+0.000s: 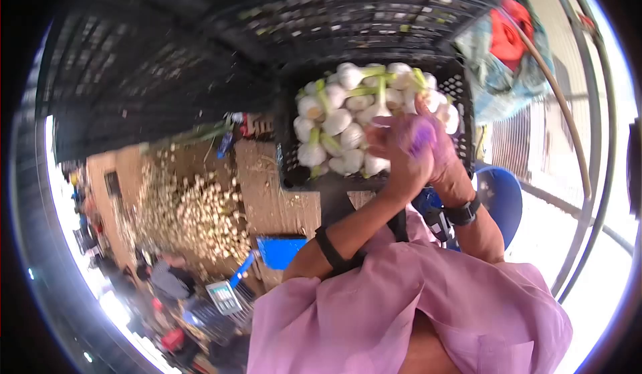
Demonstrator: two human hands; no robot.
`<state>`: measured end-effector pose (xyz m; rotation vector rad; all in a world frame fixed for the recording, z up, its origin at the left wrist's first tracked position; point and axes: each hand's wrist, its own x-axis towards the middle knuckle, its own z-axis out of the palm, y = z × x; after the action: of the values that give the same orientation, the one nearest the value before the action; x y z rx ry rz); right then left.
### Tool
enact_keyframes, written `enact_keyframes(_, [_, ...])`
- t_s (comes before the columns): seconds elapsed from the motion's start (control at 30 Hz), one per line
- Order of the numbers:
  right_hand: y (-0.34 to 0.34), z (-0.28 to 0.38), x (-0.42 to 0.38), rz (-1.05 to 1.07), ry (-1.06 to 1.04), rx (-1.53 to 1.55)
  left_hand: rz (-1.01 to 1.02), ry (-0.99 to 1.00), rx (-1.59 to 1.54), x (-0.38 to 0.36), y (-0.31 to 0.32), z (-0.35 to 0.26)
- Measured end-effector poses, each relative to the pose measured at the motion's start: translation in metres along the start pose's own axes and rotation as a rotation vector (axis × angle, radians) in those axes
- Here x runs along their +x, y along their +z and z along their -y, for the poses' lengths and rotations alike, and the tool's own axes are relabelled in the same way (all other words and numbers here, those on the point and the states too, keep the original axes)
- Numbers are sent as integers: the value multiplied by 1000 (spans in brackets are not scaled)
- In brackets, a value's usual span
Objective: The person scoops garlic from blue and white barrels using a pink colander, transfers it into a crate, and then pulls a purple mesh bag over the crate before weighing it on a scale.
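Note:
Both my hands meet above the near right part of a black plastic crate (374, 181) filled with white garlic bulbs (338, 121) with short green stems. My left hand (401, 154) is closed, pressed against my right hand (444, 154). The fingers of both are bent and smeared by motion. Between them shows a blurred purple patch (421, 137); I cannot make out what it is. A watch (461, 212) is on my right wrist.
Black crates (348, 23) rise behind and to the left. A large heap of garlic (194, 213) lies on the floor at left, near a scale display (224, 298) and a person (172, 279). A blue bin (498, 203) stands at right, below a bag with red cloth (511, 33).

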<state>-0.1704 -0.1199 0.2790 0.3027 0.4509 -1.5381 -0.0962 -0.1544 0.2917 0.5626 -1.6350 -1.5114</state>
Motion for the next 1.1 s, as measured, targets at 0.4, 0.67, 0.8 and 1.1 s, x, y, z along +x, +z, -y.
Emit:
enact_keyframes(0.4, [39, 10, -15, -667, 161, -999, 302, -408, 100, -22, -343, -67])
enact_keyframes(0.67, [121, 15, 47, -1533, 839, -1659, -62, -626, 196, -24, -691, 238])
enact_keyframes(0.8, [132, -41, 118, -1550, 826, -1852, -353, -791, 425, -18, -802, 421])
enact_keyframes(1.1, [52, -185, 281, -1356, 760, -2106, -576, -700, 730, 47, -900, 737])
